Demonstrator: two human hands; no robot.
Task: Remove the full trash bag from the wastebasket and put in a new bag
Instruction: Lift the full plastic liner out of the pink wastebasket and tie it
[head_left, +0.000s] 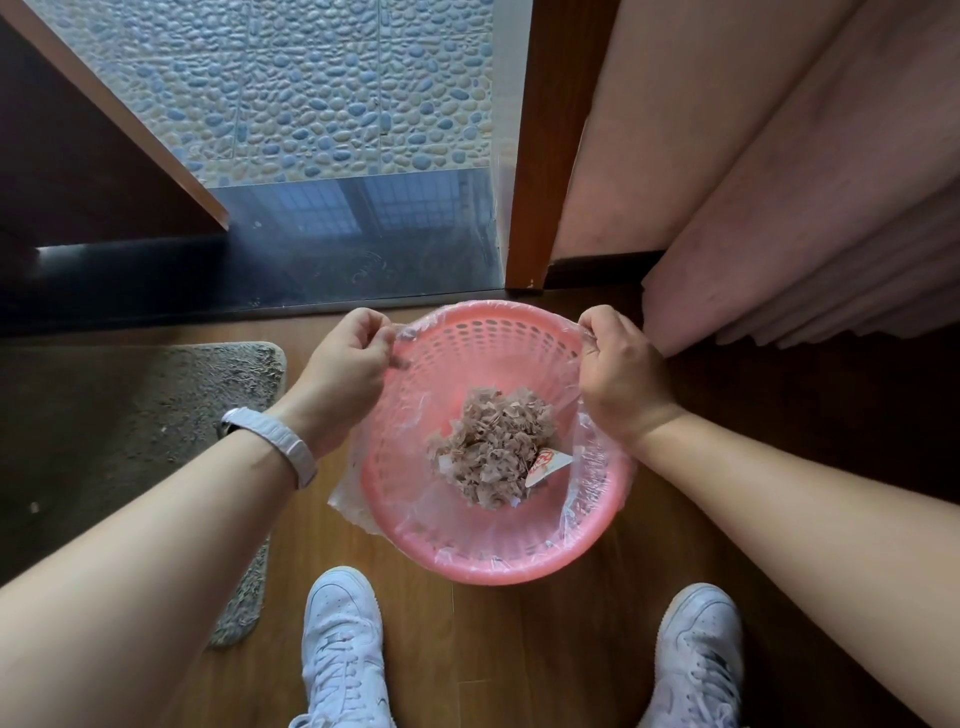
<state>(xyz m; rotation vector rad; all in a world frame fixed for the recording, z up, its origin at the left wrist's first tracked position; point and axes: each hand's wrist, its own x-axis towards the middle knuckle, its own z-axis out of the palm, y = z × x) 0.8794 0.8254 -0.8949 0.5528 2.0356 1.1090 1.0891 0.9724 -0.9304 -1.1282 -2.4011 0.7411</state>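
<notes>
A pink perforated plastic wastebasket (467, 564) stands on the wooden floor between my feet and a doorway. A clear plastic trash bag (592, 478) lines it and folds over the rim. Crumpled brownish paper scraps (493, 447) and a white wrapper (548, 465) lie at the bottom of the bag. My left hand (345, 364), with a white watch on the wrist, pinches the bag's edge at the far left of the rim. My right hand (621, 371) pinches the bag's edge at the far right of the rim.
A grey mat (130, 431) lies on the floor to the left. A dark door sill (260, 291) and a wooden door frame (540, 208) stand beyond the basket, pebble tiles behind. Pink curtain folds (805, 218) hang at the right. My white sneakers (343, 654) flank the near floor.
</notes>
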